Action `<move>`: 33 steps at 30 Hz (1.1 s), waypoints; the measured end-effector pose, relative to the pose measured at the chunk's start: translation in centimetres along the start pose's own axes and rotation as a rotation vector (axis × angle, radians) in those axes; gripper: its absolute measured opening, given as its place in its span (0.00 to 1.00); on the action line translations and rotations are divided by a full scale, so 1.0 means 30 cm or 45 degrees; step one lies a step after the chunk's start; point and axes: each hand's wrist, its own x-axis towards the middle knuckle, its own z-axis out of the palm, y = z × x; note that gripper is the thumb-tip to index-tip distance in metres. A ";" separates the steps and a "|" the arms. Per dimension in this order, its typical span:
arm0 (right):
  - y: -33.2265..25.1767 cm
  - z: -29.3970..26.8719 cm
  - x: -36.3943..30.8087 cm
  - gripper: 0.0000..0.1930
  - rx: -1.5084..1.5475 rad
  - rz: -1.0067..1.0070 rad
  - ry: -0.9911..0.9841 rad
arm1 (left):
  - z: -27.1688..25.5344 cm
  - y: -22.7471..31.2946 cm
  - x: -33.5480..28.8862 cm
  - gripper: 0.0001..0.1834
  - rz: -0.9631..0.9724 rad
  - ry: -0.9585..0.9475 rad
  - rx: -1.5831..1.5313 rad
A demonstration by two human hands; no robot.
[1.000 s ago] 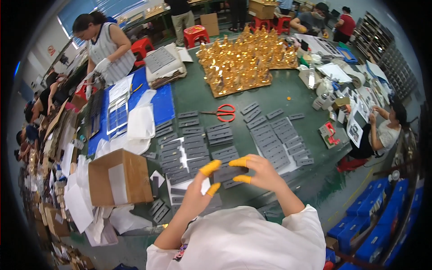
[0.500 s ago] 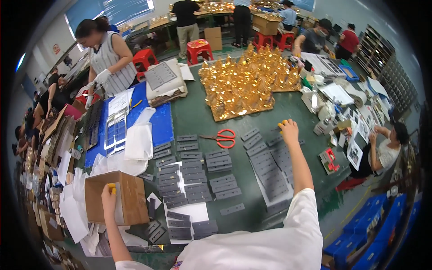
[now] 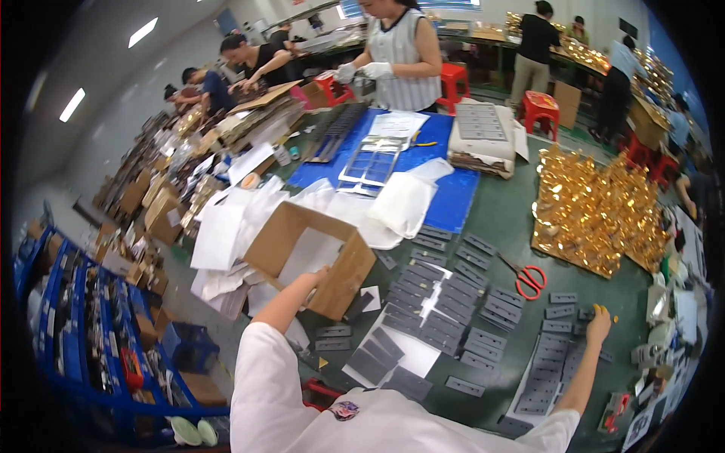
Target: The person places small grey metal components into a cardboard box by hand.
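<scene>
My left hand [image 3: 317, 279] reaches over the near wall of an open cardboard box [image 3: 346, 278]. Its fingers are mostly hidden at the rim, so their closure does not show. A white sheet [image 3: 306, 255] lines the box. To the far right, my right hand [image 3: 598, 326] is bent down over the table with yellow covers on its fingertips. Its fingers are closed at a small grey slotted plate [image 3: 585, 312], at the top of a column of like plates. Several more grey plates [image 3: 430, 302] lie in rows between my hands, some on white paper.
Red-handled scissors [image 3: 531, 282] lie beyond the plates. Shiny gold pieces [image 3: 593, 204] crowd a board at the right. A blue sheet [image 3: 453, 198] bears metal frames and white wrapping. Across the table stands a person in white gloves [image 3: 408, 60]. Blue shelving [image 3: 83, 340] is at left.
The view has swung left, so the table sits further right and the shelves have appeared. My left hand is now at the box's near wall. My right hand stays by the right-hand plates.
</scene>
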 end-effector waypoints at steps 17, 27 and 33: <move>-0.158 -0.262 -0.592 0.19 0.854 0.252 0.214 | 0.081 -0.032 0.028 0.24 0.179 -0.670 0.557; -0.535 -0.743 -1.110 0.14 0.396 0.558 0.218 | 0.097 -0.102 0.095 0.21 0.748 -0.928 1.117; -0.707 -0.703 -1.267 0.15 0.478 0.631 0.235 | -0.019 -0.030 -0.028 0.14 0.732 -0.747 0.789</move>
